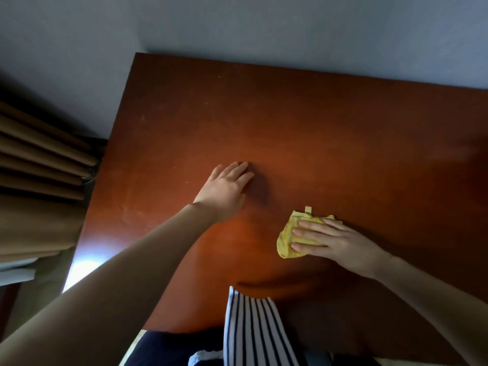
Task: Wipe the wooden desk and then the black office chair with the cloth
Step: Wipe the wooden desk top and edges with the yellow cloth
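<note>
Head view, looking down on the wooden desk [317, 122]. Its reddish-brown top fills most of the field and meets a grey-blue wall [264, 27] along the far edge, and brown pleated curtains [37, 165] hang beside its left edge. The black office chair is not in view, so the work is judged to be in its first part, the desk. A striped garment [253, 328] worn by the person hangs over the near edge. The left hand [224, 188] lies palm down near the middle of the top, fingers straight and close together, holding nothing; it appears to serve as a brace. The right hand [332, 240] lies to its right and nearer the person. Its fingers [311, 231] are straight and slightly spread, pressing flat on the yellow cloth [286, 239], which sits bunched on the desk beneath them with no finger curled round it. A small loop tab [308, 210] projects from the cloth's far side. Pale specks [144, 118] show toward the far left of the top, well apart from the cloth. Good practice for this step, by judgement:
- Put the hand's weight over the cloth so that it slides rather than rolls.
- Work in overlapping strokes out to the far and left edges.
- Lift the bracing hand so that the patch beneath it is wiped too.
</note>
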Demonstrator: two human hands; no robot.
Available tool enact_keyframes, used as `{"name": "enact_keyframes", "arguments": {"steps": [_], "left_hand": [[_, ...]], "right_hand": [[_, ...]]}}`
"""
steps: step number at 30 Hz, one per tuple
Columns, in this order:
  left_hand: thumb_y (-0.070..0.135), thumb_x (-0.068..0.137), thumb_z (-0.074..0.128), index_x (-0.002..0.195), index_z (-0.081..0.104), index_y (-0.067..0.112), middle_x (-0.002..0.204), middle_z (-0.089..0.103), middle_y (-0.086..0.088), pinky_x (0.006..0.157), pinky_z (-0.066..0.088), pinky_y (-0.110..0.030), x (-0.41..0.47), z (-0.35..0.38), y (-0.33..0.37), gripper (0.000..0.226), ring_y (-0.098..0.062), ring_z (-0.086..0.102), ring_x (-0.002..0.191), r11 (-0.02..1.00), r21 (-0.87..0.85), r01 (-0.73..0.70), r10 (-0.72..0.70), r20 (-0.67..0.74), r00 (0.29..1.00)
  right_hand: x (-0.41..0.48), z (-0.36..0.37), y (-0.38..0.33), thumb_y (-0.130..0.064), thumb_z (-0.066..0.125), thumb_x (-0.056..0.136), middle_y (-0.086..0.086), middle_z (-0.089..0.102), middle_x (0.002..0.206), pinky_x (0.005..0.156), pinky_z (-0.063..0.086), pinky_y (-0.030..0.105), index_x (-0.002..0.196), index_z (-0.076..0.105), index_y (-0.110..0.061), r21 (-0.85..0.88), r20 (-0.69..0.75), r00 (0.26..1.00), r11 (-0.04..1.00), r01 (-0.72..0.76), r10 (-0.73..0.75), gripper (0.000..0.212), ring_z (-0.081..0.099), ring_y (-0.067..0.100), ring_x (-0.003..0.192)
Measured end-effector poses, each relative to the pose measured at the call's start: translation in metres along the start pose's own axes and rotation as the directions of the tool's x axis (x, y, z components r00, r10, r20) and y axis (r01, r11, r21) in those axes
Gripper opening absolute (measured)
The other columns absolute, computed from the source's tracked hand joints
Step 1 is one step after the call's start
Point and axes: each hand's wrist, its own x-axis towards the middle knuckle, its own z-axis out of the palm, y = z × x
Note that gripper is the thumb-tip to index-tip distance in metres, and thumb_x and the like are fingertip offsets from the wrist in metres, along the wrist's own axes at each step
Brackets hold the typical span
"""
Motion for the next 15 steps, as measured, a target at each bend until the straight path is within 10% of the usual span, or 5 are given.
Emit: {"name": "enact_keyframes", "arguments": {"steps": [15], "left_hand": [[0.022,0.098,0.036,0.15,0.016,0.03,0.156,0.022,0.006,0.116,-0.004,-0.03,0.037,-0.013,-0.011,0.056,-0.011,0.013,0.144,0.998,-0.062,-0.031,0.029,-0.037,0.999]], "right_hand": [[0.068,-0.049,0.125,0.013,0.046,0.091,-0.005,0.029,0.151,0.113,0.026,0.049,0.14,0.038,-0.028,0.215,0.033,0.879,0.856,-0.47,0.475,0.065,0.017,0.012,0.142]]}}
